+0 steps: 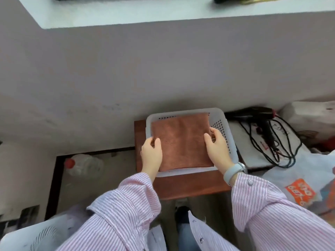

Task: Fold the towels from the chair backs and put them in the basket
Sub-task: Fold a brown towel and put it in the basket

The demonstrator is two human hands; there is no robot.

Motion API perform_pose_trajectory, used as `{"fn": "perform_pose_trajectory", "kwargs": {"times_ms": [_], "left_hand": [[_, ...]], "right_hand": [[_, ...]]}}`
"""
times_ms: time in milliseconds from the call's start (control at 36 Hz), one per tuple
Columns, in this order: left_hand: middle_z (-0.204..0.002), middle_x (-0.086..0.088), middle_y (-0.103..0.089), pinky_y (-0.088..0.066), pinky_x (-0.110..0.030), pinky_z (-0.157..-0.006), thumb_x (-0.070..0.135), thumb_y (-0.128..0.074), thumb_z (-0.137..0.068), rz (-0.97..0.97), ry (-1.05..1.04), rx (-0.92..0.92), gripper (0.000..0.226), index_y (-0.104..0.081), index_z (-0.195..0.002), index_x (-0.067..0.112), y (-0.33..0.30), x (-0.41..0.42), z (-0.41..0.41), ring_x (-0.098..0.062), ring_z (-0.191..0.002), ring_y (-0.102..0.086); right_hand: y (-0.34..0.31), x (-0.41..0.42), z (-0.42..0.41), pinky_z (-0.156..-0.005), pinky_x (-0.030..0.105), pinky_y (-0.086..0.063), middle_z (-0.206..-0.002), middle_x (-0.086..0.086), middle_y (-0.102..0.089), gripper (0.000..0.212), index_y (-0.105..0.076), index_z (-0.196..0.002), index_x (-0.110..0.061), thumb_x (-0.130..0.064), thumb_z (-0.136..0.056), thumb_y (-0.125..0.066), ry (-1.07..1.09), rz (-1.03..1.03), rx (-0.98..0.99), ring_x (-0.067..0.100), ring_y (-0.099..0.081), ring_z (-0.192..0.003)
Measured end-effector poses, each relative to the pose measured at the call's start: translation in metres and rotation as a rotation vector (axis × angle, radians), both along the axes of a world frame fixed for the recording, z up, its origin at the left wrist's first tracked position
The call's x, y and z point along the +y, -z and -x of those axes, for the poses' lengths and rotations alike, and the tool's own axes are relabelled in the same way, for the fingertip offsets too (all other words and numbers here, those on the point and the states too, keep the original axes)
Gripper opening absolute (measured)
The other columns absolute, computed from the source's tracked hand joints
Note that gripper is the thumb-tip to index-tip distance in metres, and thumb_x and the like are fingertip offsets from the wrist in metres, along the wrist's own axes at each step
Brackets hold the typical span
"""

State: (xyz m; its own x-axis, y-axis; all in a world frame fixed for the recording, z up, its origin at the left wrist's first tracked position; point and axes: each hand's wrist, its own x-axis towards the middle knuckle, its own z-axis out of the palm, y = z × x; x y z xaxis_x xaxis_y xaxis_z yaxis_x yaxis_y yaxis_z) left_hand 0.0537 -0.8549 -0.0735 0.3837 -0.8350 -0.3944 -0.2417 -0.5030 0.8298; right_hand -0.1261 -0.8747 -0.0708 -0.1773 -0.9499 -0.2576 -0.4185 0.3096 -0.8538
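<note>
A pale grey wall fills most of what stands before the person, with a light ledge high up on it. Below it a reddish-brown wooden table is pushed against the wall, and on it sits a white perforated plastic basket. A folded rust-brown towel lies flat inside the basket, nearly filling it. The person's arms, in pink-striped sleeves, reach over the table's near edge. The left hand grips the towel's left edge, thumb on top and fingers curled beneath. The right hand holds the right edge the same way, by the basket's dotted side wall; a grey watch is on that wrist. To the right of the basket lies a black hair dryer with its looping cord. Low on the left, a clear bottle with a red cap lies on the floor.
</note>
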Motion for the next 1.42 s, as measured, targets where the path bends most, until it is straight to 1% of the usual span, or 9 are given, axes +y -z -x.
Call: {"fn": "perform_pose_trajectory", "kwargs": {"times_ms": [167,306,417,528,667,778,1167,1278,1417], "left_hand": [[-0.128,-0.012,-0.054,-0.036,-0.03,-0.099,0.017,-0.042,-0.096,-0.131,-0.037,-0.109,0.038,-0.045,-0.131,0.005,0.037,-0.027,0.01,-0.024,-0.118,-0.048],[-0.141,-0.005,-0.034,-0.03,-0.028,-0.101,0.008,-0.041,-0.093,-0.088,-0.008,-0.35,0.047,-0.032,-0.139,0.014,0.04,-0.023,0.026,-0.02,-0.128,-0.036],[-0.143,-0.011,-0.036,-0.026,-0.04,-0.109,0.006,-0.042,-0.088,0.108,0.184,-0.707,0.046,-0.041,-0.134,0.012,0.043,-0.027,0.029,-0.026,-0.136,-0.027],[-0.139,-0.015,-0.045,-0.019,-0.043,-0.113,0.014,-0.031,-0.086,0.153,0.439,-0.879,0.047,-0.049,-0.128,0.004,0.056,-0.049,0.026,-0.031,-0.134,-0.033],[-0.144,-0.017,-0.038,-0.019,-0.046,-0.114,0.022,-0.027,-0.088,0.054,0.594,-0.951,0.054,-0.034,-0.136,0.0,0.084,-0.049,0.029,-0.032,-0.135,-0.031],[-0.149,-0.015,-0.026,-0.006,-0.04,-0.114,0.03,-0.025,-0.091,0.033,0.605,-0.991,0.058,-0.018,-0.142,0.003,0.102,-0.042,0.027,-0.028,-0.139,-0.017],[-0.151,-0.011,-0.024,-0.017,-0.049,-0.112,0.034,-0.023,-0.09,-0.048,0.6,-0.95,0.06,-0.018,-0.143,0.007,0.1,-0.051,0.026,-0.027,-0.141,-0.017],[-0.149,-0.009,-0.031,-0.015,-0.035,-0.112,0.03,-0.027,-0.092,0.053,0.524,-0.759,0.053,-0.035,-0.139,0.009,0.065,-0.048,0.02,-0.024,-0.14,-0.023],[-0.139,-0.006,-0.044,-0.031,-0.036,-0.105,0.028,-0.035,-0.09,0.13,0.301,-0.692,0.044,-0.049,-0.129,0.012,0.018,-0.023,-0.006,-0.02,-0.132,-0.037]], "right_hand": [[0.043,-0.031,0.011,-0.103,0.037,-0.039,-0.127,0.002,-0.053,0.036,-0.044,-0.131,-0.013,-0.019,-0.095,-0.042,-0.066,-0.144,-0.01,0.017,-0.048,-0.119],[0.06,-0.038,0.027,-0.104,0.042,-0.039,-0.132,0.006,-0.049,0.041,-0.041,-0.134,-0.017,-0.018,-0.093,-0.047,-0.145,-0.282,0.021,0.022,-0.047,-0.122],[0.044,-0.039,0.027,-0.107,0.04,-0.033,-0.132,0.007,-0.042,0.046,-0.04,-0.134,-0.014,-0.018,-0.089,-0.047,-0.132,-0.012,0.268,0.02,-0.039,-0.124],[0.041,-0.053,0.005,-0.106,0.054,-0.031,-0.125,0.016,-0.052,0.048,-0.051,-0.124,-0.007,-0.01,-0.078,-0.038,-0.441,0.364,0.638,0.031,-0.043,-0.122],[0.076,-0.055,-0.012,-0.111,0.049,-0.02,-0.138,0.018,-0.045,0.051,-0.046,-0.13,-0.01,-0.021,-0.082,-0.037,-0.699,0.274,0.854,0.036,-0.036,-0.132],[0.099,-0.053,-0.005,-0.112,0.047,-0.009,-0.147,0.018,-0.032,0.053,-0.034,-0.139,-0.021,-0.034,-0.088,-0.035,-0.765,0.25,0.865,0.036,-0.025,-0.137],[0.098,-0.06,-0.005,-0.114,0.048,-0.006,-0.148,0.018,-0.028,0.051,-0.035,-0.138,-0.023,-0.036,-0.089,-0.032,-0.808,0.23,0.788,0.033,-0.016,-0.139],[0.068,-0.061,-0.003,-0.109,0.048,-0.02,-0.13,0.016,-0.053,0.041,-0.061,-0.114,-0.012,-0.025,-0.085,-0.036,-0.679,0.282,0.626,0.034,-0.043,-0.127],[0.016,-0.052,-0.021,-0.095,0.047,-0.045,-0.111,0.009,-0.063,0.035,-0.061,-0.11,-0.009,-0.018,-0.085,-0.039,-0.632,0.331,0.428,0.028,-0.055,-0.109]]}}
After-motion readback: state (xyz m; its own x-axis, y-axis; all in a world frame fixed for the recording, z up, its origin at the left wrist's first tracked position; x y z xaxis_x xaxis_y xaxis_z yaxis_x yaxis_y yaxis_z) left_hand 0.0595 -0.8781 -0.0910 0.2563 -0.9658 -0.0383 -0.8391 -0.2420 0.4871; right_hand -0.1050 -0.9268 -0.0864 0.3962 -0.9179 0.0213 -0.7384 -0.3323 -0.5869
